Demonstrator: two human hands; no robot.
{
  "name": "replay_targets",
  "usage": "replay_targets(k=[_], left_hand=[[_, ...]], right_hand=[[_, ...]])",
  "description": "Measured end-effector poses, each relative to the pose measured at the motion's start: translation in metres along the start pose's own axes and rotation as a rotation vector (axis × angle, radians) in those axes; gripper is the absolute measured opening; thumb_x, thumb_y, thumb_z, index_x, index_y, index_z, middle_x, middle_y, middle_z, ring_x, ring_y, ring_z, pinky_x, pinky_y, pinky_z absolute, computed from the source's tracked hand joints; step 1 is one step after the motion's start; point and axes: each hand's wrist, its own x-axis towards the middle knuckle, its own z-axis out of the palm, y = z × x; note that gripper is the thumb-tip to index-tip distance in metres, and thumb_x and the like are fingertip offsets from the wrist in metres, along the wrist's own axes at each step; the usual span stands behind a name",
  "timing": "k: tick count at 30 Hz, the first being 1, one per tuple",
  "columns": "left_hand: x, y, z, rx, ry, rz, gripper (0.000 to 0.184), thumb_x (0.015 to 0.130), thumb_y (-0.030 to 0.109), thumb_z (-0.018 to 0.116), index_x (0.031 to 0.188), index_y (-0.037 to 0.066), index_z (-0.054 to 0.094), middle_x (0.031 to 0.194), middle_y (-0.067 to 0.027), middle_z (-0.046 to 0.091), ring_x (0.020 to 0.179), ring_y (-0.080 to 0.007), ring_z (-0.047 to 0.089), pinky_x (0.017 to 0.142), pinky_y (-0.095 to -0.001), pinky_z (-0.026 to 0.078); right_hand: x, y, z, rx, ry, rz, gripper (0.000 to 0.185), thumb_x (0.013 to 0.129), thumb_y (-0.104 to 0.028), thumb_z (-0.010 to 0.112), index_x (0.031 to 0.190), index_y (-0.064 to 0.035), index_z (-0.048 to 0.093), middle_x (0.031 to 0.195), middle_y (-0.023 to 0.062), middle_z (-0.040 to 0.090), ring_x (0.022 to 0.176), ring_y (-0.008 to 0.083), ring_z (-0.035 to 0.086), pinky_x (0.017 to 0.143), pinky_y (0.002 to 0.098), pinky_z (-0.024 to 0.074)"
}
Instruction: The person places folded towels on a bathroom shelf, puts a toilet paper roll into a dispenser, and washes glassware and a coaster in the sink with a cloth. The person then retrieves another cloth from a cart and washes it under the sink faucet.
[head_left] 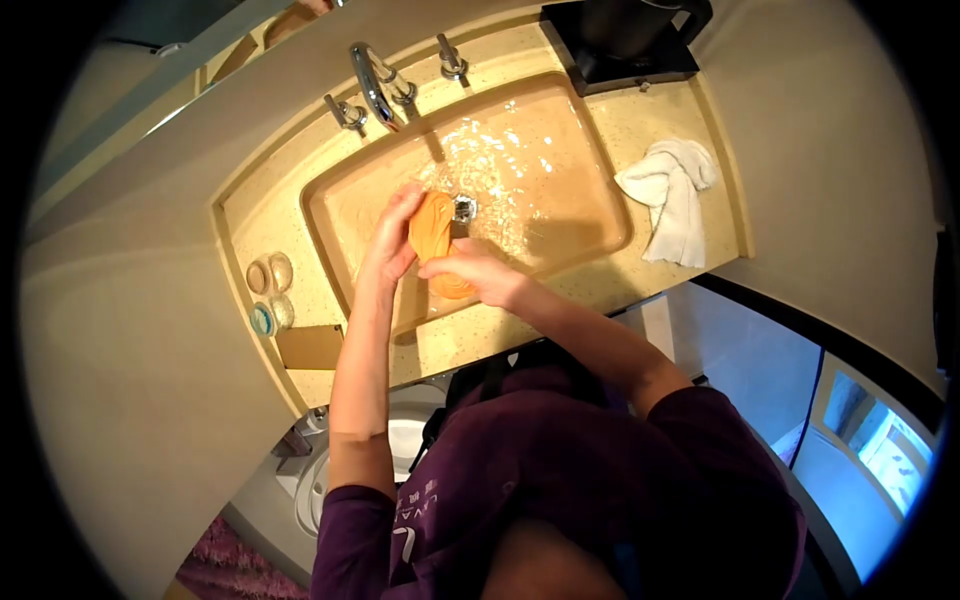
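Observation:
An orange cloth [432, 228], bunched and folded, is held between both hands over the near left part of the sink [612, 215]. My left hand [397, 228] wraps the cloth's left side, fingers toward the faucet. Lower down, my right hand [478, 272] grips its near end, thumb across the cloth. Water with bright ripples covers the basin's bottom. Just right of the cloth shows the metal drain [464, 208]. Beyond the hands, the chrome faucet [372, 85] arches over the basin, a handle on each side.
A twisted white towel [675, 195] lies on the counter at the right. Behind it stands a black kettle [625, 25] on a black tray [640, 75]. Several small glasses [280, 270] and a brown box [310, 347] sit at the left. A toilet [315, 490] is below left.

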Motion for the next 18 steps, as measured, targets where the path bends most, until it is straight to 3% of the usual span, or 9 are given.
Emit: replay_targets(k=[1, 2, 6, 7, 11, 14, 16, 17, 18], left_hand=[[-0.010, 0.007, -0.002, -0.223, -0.067, -0.094, 0.052, 0.101, 0.041, 0.059, 0.139, 0.009, 0.047, 0.134, -0.0217, 0.058, 0.121, -0.0392, 0.059, 0.108, -0.0554, 0.047], [-0.016, 0.005, -0.003, -0.221, -0.059, -0.089, 0.052, 0.101, 0.041, 0.059, 0.139, 0.009, 0.047, 0.134, -0.0217, 0.058, 0.121, -0.0392, 0.059, 0.108, -0.0554, 0.047], [-0.036, -0.014, 0.040, -0.616, -0.271, -0.012, 0.064, 0.099, 0.055, 0.054, 0.143, 0.010, 0.044, 0.139, -0.0206, 0.055, 0.126, -0.0379, 0.055, 0.111, -0.0578, 0.042], [-0.042, -0.013, 0.059, -0.660, -0.329, 0.046, 0.065, 0.099, 0.057, 0.052, 0.142, 0.009, 0.045, 0.139, -0.0198, 0.055, 0.129, -0.0364, 0.053, 0.111, -0.0583, 0.041], [-0.037, -0.002, 0.081, -0.874, -0.375, 0.276, 0.062, 0.099, 0.055, 0.055, 0.139, 0.008, 0.050, 0.128, -0.0169, 0.060, 0.123, -0.0313, 0.055, 0.106, -0.0556, 0.046], [-0.015, -0.002, 0.053, -0.780, -0.413, 0.391, 0.050, 0.100, 0.041, 0.061, 0.134, 0.005, 0.056, 0.108, -0.0125, 0.062, 0.104, -0.0255, 0.059, 0.094, -0.0473, 0.054], [-0.020, 0.019, 0.056, -0.252, -0.071, 0.342, 0.041, 0.098, 0.020, 0.066, 0.132, -0.001, 0.057, 0.095, -0.0092, 0.063, 0.085, -0.0196, 0.063, 0.077, -0.0386, 0.059], [-0.028, 0.027, 0.065, -0.260, -0.056, 0.343, 0.032, 0.097, 0.006, 0.063, 0.128, -0.004, 0.059, 0.087, -0.0074, 0.064, 0.075, -0.0151, 0.061, 0.068, -0.0301, 0.058], [-0.028, 0.030, 0.064, -0.259, -0.055, 0.349, 0.032, 0.097, 0.006, 0.063, 0.128, -0.004, 0.059, 0.087, -0.0074, 0.064, 0.075, -0.0151, 0.061, 0.068, -0.0301, 0.058]], right_hand=[[-0.008, -0.015, 0.000, 0.237, -0.105, 0.168, 0.033, 0.087, -0.017, 0.068, 0.114, 0.0011, 0.063, 0.105, 0.0157, 0.071, 0.089, 0.0238, 0.070, 0.078, 0.0363, 0.0562], [-0.014, -0.026, 0.002, 0.473, -0.208, 0.339, 0.037, 0.090, -0.019, 0.066, 0.120, 0.0002, 0.060, 0.109, 0.0166, 0.070, 0.092, 0.0234, 0.069, 0.082, 0.0384, 0.0558], [-0.033, -0.044, 0.018, 0.938, -0.377, 0.357, 0.042, 0.093, -0.029, 0.059, 0.126, -0.0018, 0.056, 0.120, 0.0202, 0.066, 0.091, 0.0279, 0.069, 0.080, 0.0448, 0.0587], [-0.030, -0.038, 0.016, 1.022, -0.529, 0.391, 0.051, 0.091, -0.035, 0.063, 0.131, -0.0060, 0.053, 0.122, 0.0135, 0.063, 0.084, 0.0210, 0.065, 0.074, 0.0369, 0.0576], [-0.029, -0.039, 0.027, 1.408, -0.636, 0.322, 0.054, 0.087, -0.037, 0.070, 0.131, -0.0079, 0.054, 0.123, 0.0064, 0.060, 0.074, 0.0078, 0.055, 0.069, 0.0210, 0.0519], [-0.035, -0.066, 0.033, 1.630, -0.427, 0.378, 0.048, 0.088, -0.027, 0.070, 0.129, -0.0082, 0.055, 0.120, 0.0075, 0.059, 0.073, 0.0073, 0.054, 0.067, 0.0188, 0.0511], [-0.033, -0.075, 0.031, 1.663, -0.288, 0.459, 0.041, 0.089, -0.020, 0.069, 0.125, -0.0065, 0.055, 0.112, 0.0078, 0.058, 0.068, 0.0060, 0.051, 0.059, 0.0166, 0.0488], [-0.028, -0.066, 0.024, 1.465, -0.333, 0.465, 0.038, 0.090, -0.019, 0.069, 0.122, -0.0054, 0.055, 0.107, 0.0084, 0.058, 0.065, 0.0058, 0.050, 0.054, 0.0163, 0.0455], [-0.027, -0.068, 0.026, 1.265, -0.376, 0.467, 0.036, 0.090, -0.018, 0.069, 0.120, -0.0042, 0.055, 0.103, 0.0089, 0.057, 0.062, 0.0057, 0.048, 0.048, 0.0160, 0.0421]])
